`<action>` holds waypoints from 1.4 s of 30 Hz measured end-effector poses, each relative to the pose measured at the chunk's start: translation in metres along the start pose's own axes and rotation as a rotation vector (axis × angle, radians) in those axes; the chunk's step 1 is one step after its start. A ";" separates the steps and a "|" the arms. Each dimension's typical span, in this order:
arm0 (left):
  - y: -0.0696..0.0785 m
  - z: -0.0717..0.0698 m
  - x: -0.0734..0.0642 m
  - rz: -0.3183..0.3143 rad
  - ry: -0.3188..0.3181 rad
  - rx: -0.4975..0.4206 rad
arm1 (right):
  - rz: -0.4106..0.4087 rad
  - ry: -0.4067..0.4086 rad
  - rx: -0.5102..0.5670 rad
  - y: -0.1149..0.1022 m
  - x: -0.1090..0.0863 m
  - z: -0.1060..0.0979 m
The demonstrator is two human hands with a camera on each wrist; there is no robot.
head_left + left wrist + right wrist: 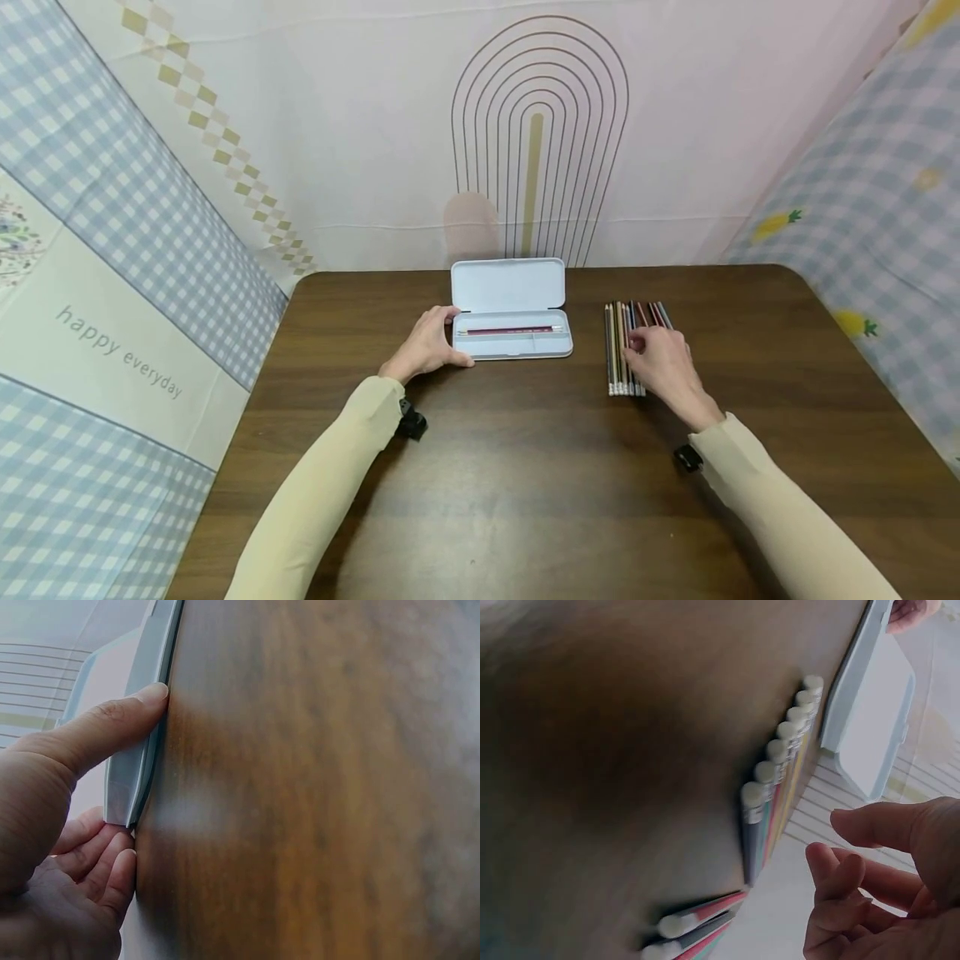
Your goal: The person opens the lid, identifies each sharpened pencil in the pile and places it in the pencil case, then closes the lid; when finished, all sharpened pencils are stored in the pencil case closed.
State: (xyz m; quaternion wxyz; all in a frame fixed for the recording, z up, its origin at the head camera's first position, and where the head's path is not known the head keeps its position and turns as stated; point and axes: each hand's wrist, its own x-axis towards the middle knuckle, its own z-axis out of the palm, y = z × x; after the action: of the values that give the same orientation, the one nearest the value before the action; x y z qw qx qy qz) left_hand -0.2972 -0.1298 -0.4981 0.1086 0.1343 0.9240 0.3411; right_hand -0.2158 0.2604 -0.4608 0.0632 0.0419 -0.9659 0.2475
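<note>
A white pencil case (491, 345) lies with its lid (508, 285) raised at the back of the table. Inside it, one dark red pencil (506, 331) rests lengthwise. My left hand (429, 340) grips the case's left end, thumb along the front edge and fingers behind the end. To the right, several pencils (617, 350) lie side by side, their white erasers (778, 752) towards me. My right hand (663, 360) hovers over this row, its fingers loosely bent, with a gap between thumb and forefinger and nothing in it. A few slanted pencils (705, 909) are partly hidden by that hand.
The brown wooden table (480, 500) reaches back to a white patterned cloth (375, 125). Blue checked cloth (75, 108) hangs at the left, with another checked cloth (862, 208) along the right side.
</note>
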 end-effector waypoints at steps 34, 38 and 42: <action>0.003 -0.001 -0.001 0.005 -0.002 0.034 | 0.149 -0.138 -0.017 0.013 -0.007 0.000; 0.007 -0.002 -0.004 0.003 -0.002 0.045 | 0.167 -0.139 -0.028 0.013 -0.006 -0.001; 0.008 -0.003 -0.005 -0.004 -0.006 0.042 | 0.176 -0.136 -0.041 0.013 -0.005 -0.001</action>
State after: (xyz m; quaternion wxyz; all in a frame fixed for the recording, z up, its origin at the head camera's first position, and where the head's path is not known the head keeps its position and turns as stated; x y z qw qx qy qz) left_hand -0.2922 -0.1272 -0.4904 0.1092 0.1356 0.9309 0.3210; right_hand -0.2120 0.2725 -0.4665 -0.0235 -0.0274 -0.9727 0.2291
